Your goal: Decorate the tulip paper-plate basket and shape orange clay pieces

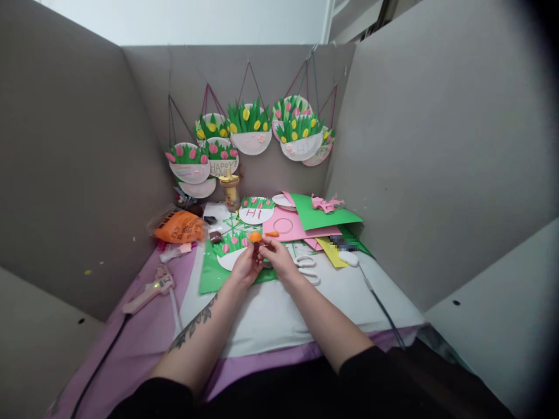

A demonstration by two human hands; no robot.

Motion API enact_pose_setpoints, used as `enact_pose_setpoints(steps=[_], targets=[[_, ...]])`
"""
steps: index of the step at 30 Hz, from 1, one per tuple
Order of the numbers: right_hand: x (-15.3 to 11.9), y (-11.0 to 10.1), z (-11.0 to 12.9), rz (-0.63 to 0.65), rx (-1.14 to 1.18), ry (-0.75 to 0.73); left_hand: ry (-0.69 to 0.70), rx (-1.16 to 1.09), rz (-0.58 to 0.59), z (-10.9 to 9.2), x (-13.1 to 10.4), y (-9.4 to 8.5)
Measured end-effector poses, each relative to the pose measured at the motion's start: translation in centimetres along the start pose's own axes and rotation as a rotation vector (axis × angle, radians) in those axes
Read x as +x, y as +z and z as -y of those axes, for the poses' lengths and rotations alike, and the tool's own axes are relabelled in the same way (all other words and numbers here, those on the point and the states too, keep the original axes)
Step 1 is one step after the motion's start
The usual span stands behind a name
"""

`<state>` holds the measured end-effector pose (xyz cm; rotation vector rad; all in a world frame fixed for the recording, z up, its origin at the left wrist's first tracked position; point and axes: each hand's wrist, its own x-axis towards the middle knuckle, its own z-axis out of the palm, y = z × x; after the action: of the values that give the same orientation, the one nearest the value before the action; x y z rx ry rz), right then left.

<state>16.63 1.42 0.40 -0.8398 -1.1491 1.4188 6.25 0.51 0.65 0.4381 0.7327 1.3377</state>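
Both my hands meet over the paper-plate craft in the middle of the table. My left hand [247, 267] is closed around a small brown piece with a rounded orange top [255, 237]; its exact kind is unclear. The fingers of my right hand [278, 260] close on the same piece from the right side. Beneath my hands lies a half-round paper-plate flower basket [227, 259] with green paper grass and pink tulips, on a green sheet [210, 283]. Just beyond my right fingers is a small, tapered orange piece [272, 234]. A brown lump [215, 237] sits left of the hands.
A pink glue gun [151, 294] with a cord lies left. White-handled scissors [309, 270] rest right of my hands. Coloured paper sheets [325, 212], an orange bag [180, 227], a cup [231, 195] and a "HI" plate [256, 213] stand behind. Grey panels [437, 145] enclose the table.
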Motion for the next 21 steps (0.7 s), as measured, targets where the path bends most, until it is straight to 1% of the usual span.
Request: enact_pose_setpoints(steps=[3, 7, 13, 17, 21], targets=[[0.0, 0.2, 0.0, 0.023, 0.061, -0.007, 0.008, 0.038, 0.035, 0.7, -0.1, 0.0], [0.3, 0.1, -0.2, 0.003, 0.104, 0.010, -0.015, 0.058, 0.017, 1.1, -0.1, -0.1], [0.9, -0.5, -0.3, -0.033, 0.284, 0.135, -0.089, 0.102, 0.056, 0.8, -0.4, -0.1], [1.0, -0.6, -0.4, -0.029, 0.312, 0.161, -0.072, 0.150, 0.067, 0.7, -0.7, 0.0], [0.7, -0.4, -0.3, -0.017, 0.328, 0.174, -0.051, 0.138, 0.064, 0.6, -0.7, 0.0]])
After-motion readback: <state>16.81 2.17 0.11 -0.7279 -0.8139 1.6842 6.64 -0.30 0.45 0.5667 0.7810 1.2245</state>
